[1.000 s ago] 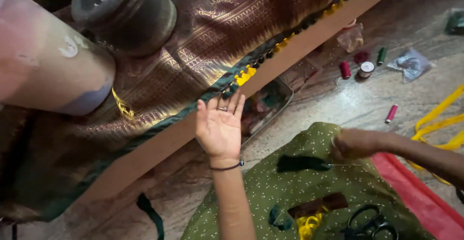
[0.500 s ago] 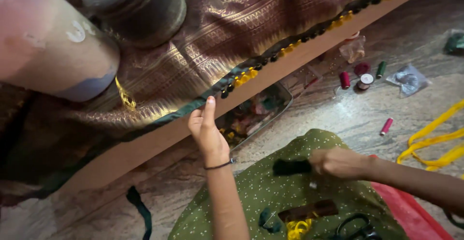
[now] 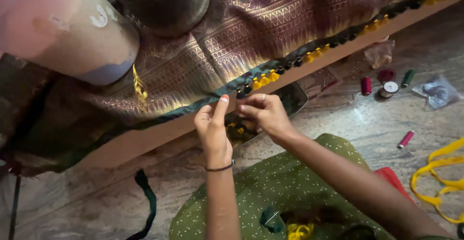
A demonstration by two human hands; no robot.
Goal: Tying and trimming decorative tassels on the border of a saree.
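Both hands meet at the green border (image 3: 193, 108) of the maroon cloth (image 3: 270, 22): left hand (image 3: 212, 129) pinches it, right hand (image 3: 263, 114) fingers closed beside. At three o'clock lie thread spools (image 3: 386, 83) and a clear plastic packet (image 3: 435, 92).

Head view, looking down (close).

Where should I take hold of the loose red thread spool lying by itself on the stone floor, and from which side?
Grip the red thread spool across its narrow wound middle, coming from above. It lies on its side, slanted, on the grey stone floor, apart from the other spools, so both long flanks look free for fingers to close on.
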